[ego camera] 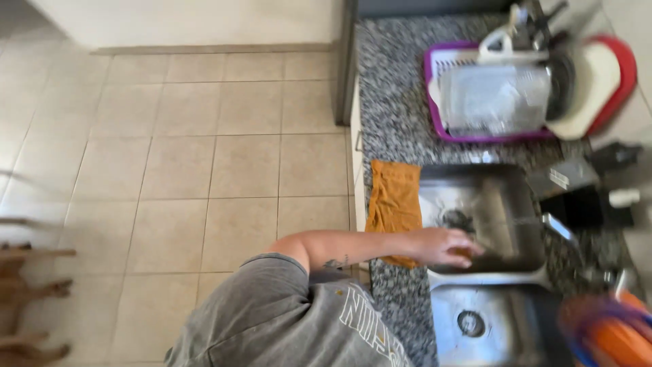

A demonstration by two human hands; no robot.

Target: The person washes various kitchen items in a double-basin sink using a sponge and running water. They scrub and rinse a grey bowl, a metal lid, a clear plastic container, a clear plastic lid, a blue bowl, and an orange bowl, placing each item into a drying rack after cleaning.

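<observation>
My left hand (445, 246) reaches out from my grey shirt into the upper basin of a steel double sink (475, 204), resting near its near rim. A small orange bit shows under the fingers, too blurred to name, and I cannot tell whether the hand grips it. An orange cloth (394, 200) hangs over the counter edge just beside my wrist. My right hand is out of sight. A blurred orange and blue object (604, 333) fills the bottom right corner.
The lower sink basin (472, 326) shows its drain. A purple dish rack (441, 102) on the speckled granite counter (390, 88) holds a clear container and white and red dishes. Dark items stand by the tap (560, 228). A tan animal's legs (27, 292) lie on the tiled floor.
</observation>
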